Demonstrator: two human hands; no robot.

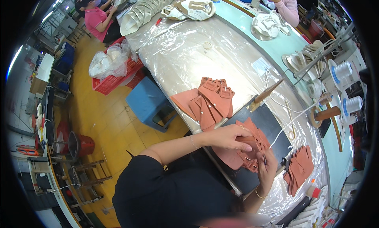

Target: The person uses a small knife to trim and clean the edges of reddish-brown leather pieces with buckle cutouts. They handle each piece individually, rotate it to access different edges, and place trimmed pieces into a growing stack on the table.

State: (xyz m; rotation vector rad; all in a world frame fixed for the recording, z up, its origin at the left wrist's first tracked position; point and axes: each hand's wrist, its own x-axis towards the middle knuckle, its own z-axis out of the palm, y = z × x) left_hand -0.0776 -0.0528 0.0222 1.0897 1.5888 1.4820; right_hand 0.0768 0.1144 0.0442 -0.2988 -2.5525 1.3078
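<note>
My left hand lies across a reddish-brown leather piece with cut slots along it, thumb and fingers closed on it. At the piece's right edge, my right hand has its fingers bent in a pinch. A white cord runs from these fingertips up to the right, fairly straight. More reddish-brown leather shows below my left hand, partly hidden by it. Both hands work over a black board. Whether the cord passes through a slot is hidden by my fingers.
A fanned pile of leather pieces lies beyond my left forearm, another stack at right. A pointed wooden stick stands beside the board. Thread spools are far right. A blue stool and red crate stand left. Other people work farther back.
</note>
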